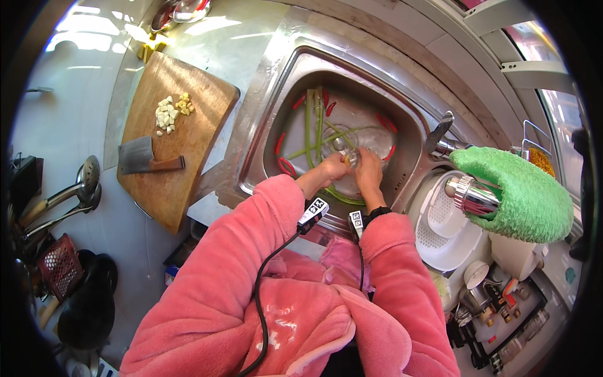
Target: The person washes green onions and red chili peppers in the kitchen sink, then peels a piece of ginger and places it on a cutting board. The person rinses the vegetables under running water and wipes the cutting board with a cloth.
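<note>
In the stainless steel sink [345,86], both of my hands are low over the basin, close together. My left hand [331,168] has its fingers curled around a small yellowish piece [347,161], too small to name. My right hand [369,170] is just beside it, fingers pointing down towards the drain strainer [340,143]; whether it holds anything is hidden. Long green vegetable stalks [309,125] lie in the basin, some crossing beneath my hands. Several red chillies [281,143] are scattered around the sink's inner edges, in what looks like shallow water.
Left of the sink, a wooden cutting board [198,101] bears chopped garlic [166,114], yellow pieces [185,103] and a cleaver [136,156]. A faucet [445,141] rises at the right, near a green cloth [523,198] on a chrome fitting. White plastic baskets [440,231] stand below it.
</note>
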The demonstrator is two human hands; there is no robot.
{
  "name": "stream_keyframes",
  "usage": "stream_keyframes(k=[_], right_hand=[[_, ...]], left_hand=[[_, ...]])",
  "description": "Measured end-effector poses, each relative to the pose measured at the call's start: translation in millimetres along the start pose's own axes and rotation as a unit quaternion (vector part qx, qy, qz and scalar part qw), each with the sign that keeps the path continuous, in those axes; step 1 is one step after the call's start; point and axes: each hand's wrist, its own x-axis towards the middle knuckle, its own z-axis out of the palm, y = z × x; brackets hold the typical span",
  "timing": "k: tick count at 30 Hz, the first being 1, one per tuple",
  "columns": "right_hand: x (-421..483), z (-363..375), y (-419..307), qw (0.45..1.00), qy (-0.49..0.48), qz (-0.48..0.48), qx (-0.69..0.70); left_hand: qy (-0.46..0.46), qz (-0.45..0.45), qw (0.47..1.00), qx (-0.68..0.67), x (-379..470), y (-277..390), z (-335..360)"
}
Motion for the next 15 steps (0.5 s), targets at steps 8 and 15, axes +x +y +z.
stream_keyframes(k=[8,15], right_hand=[[10.1,-19.8,-15.9,0.993,-0.005,0.008,0.12],[14.8,-12.1,-41.8,0.983,0.02,-0.185,-0.013]], left_hand=[[0.09,0.034,0.993,-0.062,-32.5,16.1,-9.8],[0.204,0.033,0.944,-0.259,-57.9,18.9,-50.5]])
